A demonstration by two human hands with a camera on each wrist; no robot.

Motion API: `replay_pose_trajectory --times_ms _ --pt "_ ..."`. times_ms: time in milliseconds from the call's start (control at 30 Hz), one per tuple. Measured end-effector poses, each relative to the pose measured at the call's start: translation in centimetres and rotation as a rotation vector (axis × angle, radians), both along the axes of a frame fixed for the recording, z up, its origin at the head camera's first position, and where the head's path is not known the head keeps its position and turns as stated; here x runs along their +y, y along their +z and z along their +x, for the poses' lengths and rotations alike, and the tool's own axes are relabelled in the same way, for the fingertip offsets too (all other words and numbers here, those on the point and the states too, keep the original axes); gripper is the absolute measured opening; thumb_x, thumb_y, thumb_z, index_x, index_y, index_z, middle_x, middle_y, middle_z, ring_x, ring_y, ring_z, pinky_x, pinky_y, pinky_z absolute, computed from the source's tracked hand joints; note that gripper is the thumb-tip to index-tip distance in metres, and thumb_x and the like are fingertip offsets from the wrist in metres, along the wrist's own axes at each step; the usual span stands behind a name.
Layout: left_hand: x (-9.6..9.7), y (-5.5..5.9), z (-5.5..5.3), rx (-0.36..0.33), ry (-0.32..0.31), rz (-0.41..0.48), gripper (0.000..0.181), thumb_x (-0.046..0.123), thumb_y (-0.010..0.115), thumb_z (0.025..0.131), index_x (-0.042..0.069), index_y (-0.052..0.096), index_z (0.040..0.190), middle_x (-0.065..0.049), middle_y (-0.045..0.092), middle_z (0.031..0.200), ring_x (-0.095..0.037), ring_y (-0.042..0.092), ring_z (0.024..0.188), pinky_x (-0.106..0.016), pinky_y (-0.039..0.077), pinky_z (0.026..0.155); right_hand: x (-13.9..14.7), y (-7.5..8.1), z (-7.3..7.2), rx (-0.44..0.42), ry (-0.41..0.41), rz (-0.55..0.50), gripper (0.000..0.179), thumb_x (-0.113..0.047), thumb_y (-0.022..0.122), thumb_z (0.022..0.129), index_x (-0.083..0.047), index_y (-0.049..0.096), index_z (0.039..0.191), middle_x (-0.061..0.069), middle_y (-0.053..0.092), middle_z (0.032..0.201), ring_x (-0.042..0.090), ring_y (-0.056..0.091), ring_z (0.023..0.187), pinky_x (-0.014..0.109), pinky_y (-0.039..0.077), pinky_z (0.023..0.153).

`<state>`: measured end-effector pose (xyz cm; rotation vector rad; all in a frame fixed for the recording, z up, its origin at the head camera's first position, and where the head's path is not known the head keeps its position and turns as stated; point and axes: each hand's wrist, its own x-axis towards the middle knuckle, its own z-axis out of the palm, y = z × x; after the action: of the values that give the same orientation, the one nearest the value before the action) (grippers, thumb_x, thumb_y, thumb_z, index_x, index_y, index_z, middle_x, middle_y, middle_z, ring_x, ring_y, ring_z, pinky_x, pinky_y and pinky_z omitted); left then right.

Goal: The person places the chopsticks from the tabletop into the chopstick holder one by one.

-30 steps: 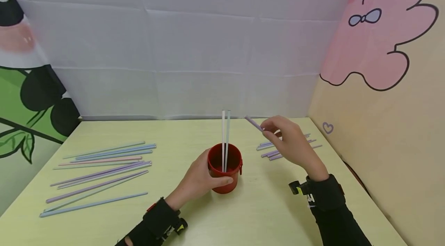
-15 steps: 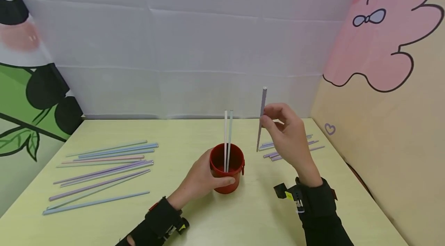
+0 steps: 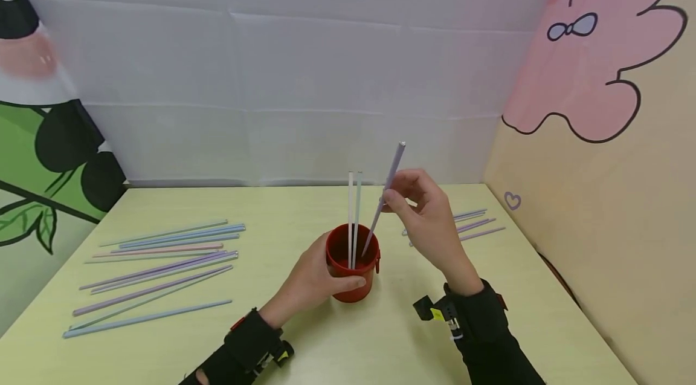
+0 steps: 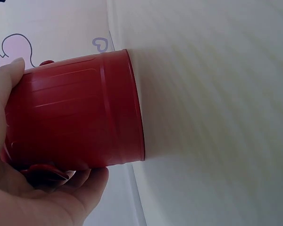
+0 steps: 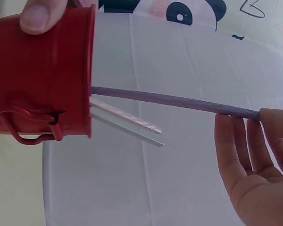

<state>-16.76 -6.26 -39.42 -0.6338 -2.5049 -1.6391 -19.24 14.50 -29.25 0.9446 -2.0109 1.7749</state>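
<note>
My left hand (image 3: 315, 279) grips a small red metal bucket (image 3: 356, 294) with its thumb across the front. In the left wrist view, fingers curl round the bucket's wall (image 4: 70, 108). Two thin sticks, one white (image 3: 350, 210) and one pale blue-green (image 3: 357, 210), stand upright inside. My right hand (image 3: 429, 222) pinches a thin purple straw-like stick (image 3: 374, 225) between thumb and fingers. This stick leans, with its lower end inside the bucket's mouth, as the right wrist view also shows for the purple stick (image 5: 165, 99). Its tip inside is hidden there.
At the left of the pale yellow table (image 3: 348, 349) lie several thin sticks: blue (image 3: 179, 238), pink (image 3: 179, 248), green and purple (image 3: 152, 294). More purple sticks (image 3: 475, 225) lie at right, partly behind my right hand. A pale cloth wall (image 3: 315, 71) stands behind.
My right hand has lifted the purple stick from near the right pile, turned it upright, and brought it left into the bucket's mouth. The left hand and bucket stay put.
</note>
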Motion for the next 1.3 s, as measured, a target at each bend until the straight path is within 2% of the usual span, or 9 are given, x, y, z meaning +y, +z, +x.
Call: replay_pose_trajectory --times_ms 100,167,300,467,667,800,933,1100,1300 --pt "0.0 0.5 0.4 -0.011 0.003 -0.015 0.078 0.019 0.084 0.073 0.007 0.04 0.137 -0.01 0.052 0.127 -0.03 0.05 0.114 -0.042 0.05 0.086 -0.3 -0.8 -0.5 -0.044 0.012 0.032 0.022 0.006 0.056 0.092 0.004 0.051 0.113 0.02 0.057 0.1 0.035 0.061 0.088 0.041 0.055 0.075" --pt "0.0 0.4 0.3 -0.01 0.007 -0.018 0.078 0.019 0.084 0.073 0.006 0.04 0.137 -0.01 0.053 0.127 -0.03 0.05 0.114 -0.041 0.05 0.085 -0.5 -1.3 -0.8 -0.066 0.009 0.056 0.021 0.005 0.056 0.093 0.003 0.05 0.113 0.021 0.056 0.1 0.035 0.062 0.088 0.042 0.056 0.074" --pt "0.0 -0.9 -0.4 0.004 0.018 -0.012 0.081 0.023 0.085 0.072 0.01 0.04 0.137 -0.006 0.053 0.126 -0.028 0.051 0.113 -0.043 0.051 0.084 -0.9 -2.1 -1.2 -0.092 -0.011 0.106 0.021 0.003 0.056 0.093 0.003 0.05 0.113 0.021 0.056 0.099 0.035 0.063 0.086 0.042 0.056 0.072" --pt "-0.5 -3.1 -1.7 0.011 0.041 -0.054 0.086 0.04 0.085 0.069 0.021 0.039 0.138 0.005 0.051 0.125 -0.019 0.051 0.113 -0.038 0.051 0.083 -1.3 -3.6 -2.2 -0.127 -0.052 0.146 0.023 0.0 0.059 0.093 -0.001 0.052 0.115 0.016 0.056 0.097 0.029 0.063 0.083 0.04 0.057 0.07" --pt "-0.7 -3.6 -2.1 0.012 0.052 -0.07 0.085 0.048 0.084 0.068 0.026 0.039 0.137 0.009 0.052 0.124 -0.014 0.051 0.111 -0.037 0.05 0.084 -1.0 -6.2 -4.2 -0.128 -0.097 0.203 0.025 -0.007 0.061 0.093 -0.016 0.054 0.116 0.005 0.058 0.095 0.018 0.064 0.079 0.035 0.057 0.069" --pt "-0.7 -3.4 -2.0 0.014 0.046 -0.068 0.083 0.043 0.084 0.069 0.026 0.04 0.137 0.01 0.051 0.124 -0.011 0.05 0.11 -0.037 0.049 0.086 -0.7 -5.9 -4.3 -0.082 -0.126 0.243 0.026 -0.008 0.062 0.093 -0.018 0.054 0.115 0.002 0.059 0.095 0.015 0.063 0.079 0.033 0.057 0.07" --pt "-0.8 -3.3 -2.0 0.01 0.03 -0.069 0.083 0.04 0.084 0.07 0.026 0.039 0.138 0.011 0.05 0.125 -0.009 0.049 0.111 -0.037 0.049 0.086 0.3 -5.0 -4.2 0.001 -0.139 0.331 0.028 -0.013 0.063 0.093 -0.018 0.055 0.118 -0.001 0.06 0.101 0.012 0.061 0.087 0.033 0.055 0.075" --pt "-0.8 -3.3 -2.2 0.014 0.021 -0.07 0.083 0.043 0.083 0.07 0.026 0.039 0.138 0.011 0.05 0.126 -0.01 0.048 0.112 -0.037 0.049 0.087 2.8 -3.8 -4.1 0.139 -0.156 0.512 0.036 -0.016 0.066 0.091 -0.016 0.054 0.125 -0.003 0.059 0.113 0.014 0.057 0.101 0.039 0.052 0.084" --pt "-0.7 -3.2 -2.1 0.023 0.029 -0.073 0.083 0.047 0.083 0.069 0.026 0.04 0.137 0.011 0.05 0.125 -0.011 0.049 0.112 -0.037 0.049 0.086 6.4 -4.1 -4.5 0.172 -0.192 0.733 0.037 -0.018 0.068 0.089 -0.018 0.056 0.124 -0.005 0.057 0.118 0.015 0.053 0.108 0.042 0.047 0.09"
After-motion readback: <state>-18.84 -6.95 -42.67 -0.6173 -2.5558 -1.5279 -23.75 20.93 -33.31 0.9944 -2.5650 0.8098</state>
